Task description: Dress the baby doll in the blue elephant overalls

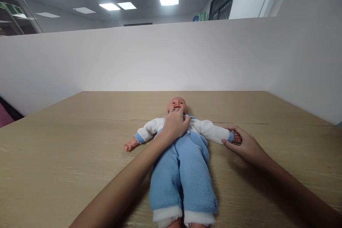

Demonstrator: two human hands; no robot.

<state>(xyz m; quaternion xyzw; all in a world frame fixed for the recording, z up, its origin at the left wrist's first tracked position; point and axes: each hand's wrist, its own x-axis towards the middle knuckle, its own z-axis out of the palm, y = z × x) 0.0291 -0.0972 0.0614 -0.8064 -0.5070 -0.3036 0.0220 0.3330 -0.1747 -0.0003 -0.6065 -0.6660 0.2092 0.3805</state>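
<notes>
A baby doll [184, 164] in light blue fleece overalls and white sleeves lies on its back on the wooden table [66, 149], head away from me. My left hand [175, 124] rests on its chest, fingers bunched together at the doll's chin and mouth. My right hand [240, 142] lies on the table at the right and is closed around the doll's small hand at the end of its outstretched arm. The doll's other arm stretches out to the left, untouched.
White partition walls [171, 60] enclose the table at the back and both sides. The tabletop runs wide to the left and right of the doll. Ceiling lights show above the partition.
</notes>
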